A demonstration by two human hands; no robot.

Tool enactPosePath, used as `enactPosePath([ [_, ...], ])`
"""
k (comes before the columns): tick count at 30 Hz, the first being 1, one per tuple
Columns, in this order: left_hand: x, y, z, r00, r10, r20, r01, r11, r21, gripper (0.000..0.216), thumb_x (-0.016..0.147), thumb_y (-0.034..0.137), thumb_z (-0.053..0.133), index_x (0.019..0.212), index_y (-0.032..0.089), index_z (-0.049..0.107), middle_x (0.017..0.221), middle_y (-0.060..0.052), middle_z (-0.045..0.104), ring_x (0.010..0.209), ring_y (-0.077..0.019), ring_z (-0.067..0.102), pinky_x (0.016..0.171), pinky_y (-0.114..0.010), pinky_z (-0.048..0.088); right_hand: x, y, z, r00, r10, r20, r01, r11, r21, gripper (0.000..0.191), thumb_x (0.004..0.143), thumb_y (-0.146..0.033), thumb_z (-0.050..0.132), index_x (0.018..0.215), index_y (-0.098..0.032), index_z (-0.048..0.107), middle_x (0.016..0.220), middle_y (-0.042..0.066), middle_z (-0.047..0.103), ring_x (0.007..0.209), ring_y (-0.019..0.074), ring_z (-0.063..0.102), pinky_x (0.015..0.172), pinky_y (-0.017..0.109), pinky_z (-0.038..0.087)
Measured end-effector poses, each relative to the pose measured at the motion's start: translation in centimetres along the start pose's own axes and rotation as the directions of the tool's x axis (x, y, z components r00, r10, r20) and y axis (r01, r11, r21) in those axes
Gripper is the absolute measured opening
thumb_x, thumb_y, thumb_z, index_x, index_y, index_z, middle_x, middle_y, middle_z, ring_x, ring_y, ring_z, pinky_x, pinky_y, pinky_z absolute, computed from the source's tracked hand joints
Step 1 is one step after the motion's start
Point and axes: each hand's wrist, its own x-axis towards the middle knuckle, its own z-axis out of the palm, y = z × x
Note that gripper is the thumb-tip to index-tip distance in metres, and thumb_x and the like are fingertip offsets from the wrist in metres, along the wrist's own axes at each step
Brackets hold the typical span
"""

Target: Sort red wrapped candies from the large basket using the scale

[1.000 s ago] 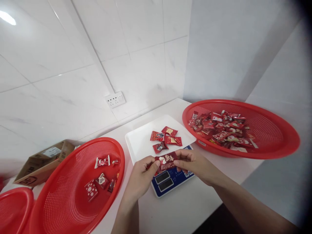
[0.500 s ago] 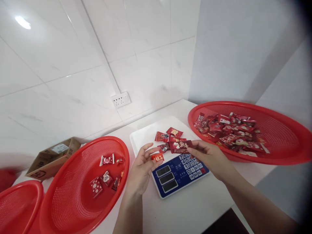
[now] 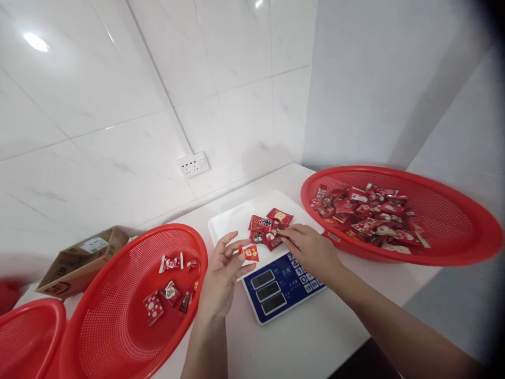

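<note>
A digital scale [image 3: 226, 223] with a white pan and a blue keypad panel stands on the white table. Several red wrapped candies [image 3: 260, 223] lie bunched on its pan. My left hand [image 3: 221, 273] is at the front left of the pan, pinching a small orange-red candy packet [image 3: 250, 253] between thumb and fingers. Over the right of the pan, my right hand [image 3: 311, 250] has its fingertips closed on a dark red candy packet [image 3: 273, 239], which is down among the other candies. Part of the keypad is covered by the right hand.
To the right, a red mesh basket [image 3: 465, 221] holds a heap of candies. At left, another red basket [image 3: 114, 316] has several candies in it, with a third basket [image 3: 29, 337] beside it. Behind these sits a cardboard box [image 3: 79, 263]. A wall socket [image 3: 194, 165] is above the table.
My right hand has moved left and put the dark red packet down onto the candies on the pan. My left hand still holds the orange-red packet, slightly more to the left.
</note>
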Motion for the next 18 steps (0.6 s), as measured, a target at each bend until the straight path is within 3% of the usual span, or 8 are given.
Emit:
enactPosePath([
  [3,0.0,0.3,-0.3,0.999,0.038,-0.033,-0.038,0.999,0.019,0.042,0.074,0.021,0.067,0.113,0.026,0.051,0.106,-0.002,0.061,0.084,-0.0130,0.062,0.074,-0.028,0.053,-0.1,0.1,-0.1,0.996,-0.027,-0.082,0.026,1.000,-0.011,0.025,0.086,-0.027,0.046,0.098,-0.023,0.068,0.104,0.008,0.063,0.092,0.0236,0.059,0.068,0.033,0.049],
  [6,-0.2,0.5,-0.6,0.995,0.078,-0.054,-0.076,0.996,0.049,0.044,0.074,0.020,0.067,0.113,0.027,0.050,0.107,-0.002,0.060,0.085,-0.0129,0.061,0.073,-0.027,0.053,-0.6,0.5,-0.5,0.992,-0.004,-0.126,0.016,0.995,0.097,0.025,0.085,-0.028,0.047,0.096,-0.021,0.068,0.105,0.008,0.062,0.093,0.0225,0.060,0.073,0.034,0.050],
  [11,-0.4,0.8,-0.5,0.981,0.153,-0.122,-0.148,0.988,0.049,0.051,0.073,0.018,0.068,0.118,0.030,0.046,0.107,-0.001,0.060,0.091,-0.0118,0.059,0.076,-0.024,0.051,-1.4,0.7,-1.8,0.997,0.067,-0.039,-0.049,0.936,0.347,0.021,0.084,-0.031,0.050,0.094,-0.022,0.067,0.100,0.006,0.063,0.087,0.0196,0.062,0.066,0.029,0.051],
  [15,-0.6,0.9,-0.1,0.966,0.192,-0.172,-0.190,0.981,0.025,0.056,0.071,0.018,0.071,0.119,0.031,0.045,0.096,0.002,0.063,0.087,-0.0114,0.060,0.076,-0.024,0.050,-1.6,0.3,-2.9,0.996,0.092,-0.023,-0.073,0.900,0.429,0.019,0.083,-0.031,0.051,0.091,-0.022,0.066,0.097,0.006,0.065,0.082,0.0186,0.062,0.057,0.026,0.050],
  [18,-0.7,0.9,0.1,0.970,0.197,-0.145,-0.195,0.980,0.026,0.058,0.070,0.018,0.072,0.119,0.031,0.045,0.092,0.002,0.065,0.086,-0.0124,0.061,0.075,-0.025,0.049,-1.6,-0.2,-3.3,0.994,0.108,-0.021,-0.085,0.875,0.477,0.019,0.083,-0.031,0.051,0.090,-0.022,0.066,0.096,0.006,0.066,0.080,0.0185,0.062,0.054,0.025,0.049],
])
